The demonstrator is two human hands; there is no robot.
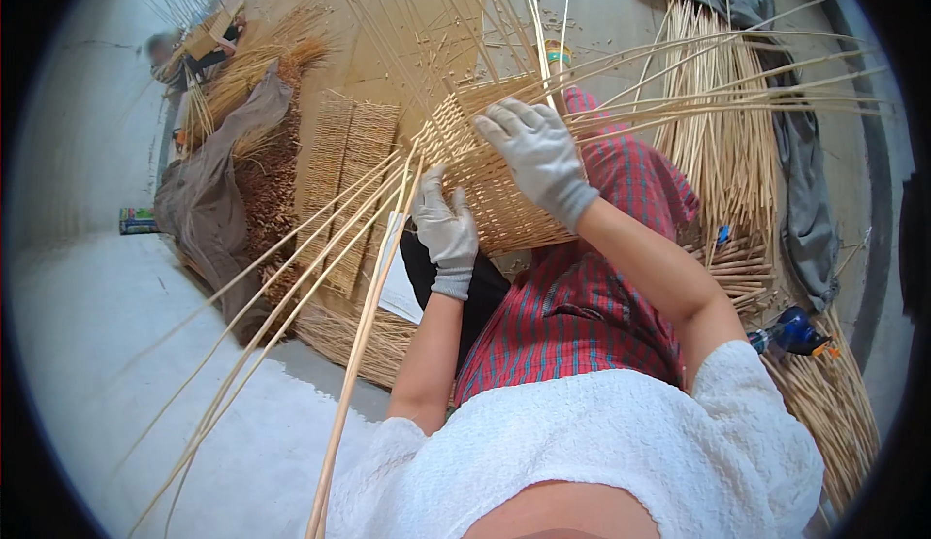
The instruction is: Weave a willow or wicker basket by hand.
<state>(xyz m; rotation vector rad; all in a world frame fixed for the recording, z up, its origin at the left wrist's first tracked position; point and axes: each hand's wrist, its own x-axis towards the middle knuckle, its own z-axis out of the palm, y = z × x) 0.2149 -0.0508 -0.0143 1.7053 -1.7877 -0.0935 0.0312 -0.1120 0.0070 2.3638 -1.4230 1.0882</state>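
A partly woven wicker basket (509, 204) rests across my lap, long pale stakes fanning out from its edges. My right hand (538, 156), in a pale work glove, curls over the upper part of the weave, fingers close together. At the basket's left edge is my left hand (446, 233), also gloved. Its fingers point up beside a bundle of long rods (373, 282), and its thumb lies near the weave; its grip seems to be on the basket's edge, partly hidden. Red plaid cloth (582, 316) covers my legs beneath.
A flat woven panel (339, 190) lies left of the basket. Bundled rods (708, 102) are stacked at right, with a dark blue power tool (797, 332) nearer. Grey cloth (208, 204) drapes over brown cut stalks at left. Another person (179, 68) sits far left. Long stakes reach widely sideways.
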